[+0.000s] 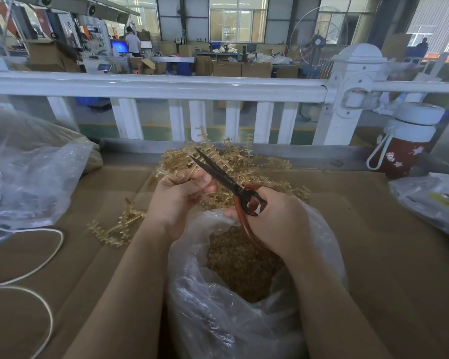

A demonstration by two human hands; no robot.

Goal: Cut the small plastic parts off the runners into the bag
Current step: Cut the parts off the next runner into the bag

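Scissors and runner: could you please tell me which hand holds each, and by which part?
The right hand grips the scissors by their red handles. The left hand pinches a runner by its near end.

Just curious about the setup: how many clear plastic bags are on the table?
3: the bag between the arms, one bag at far left, another at the right edge. More may lie outside view.

White railing (156, 86) runs across the back, a red bottle (405, 149) with a white cap stands far right, and a white cord (46, 257) loops at left on the table (373, 242).
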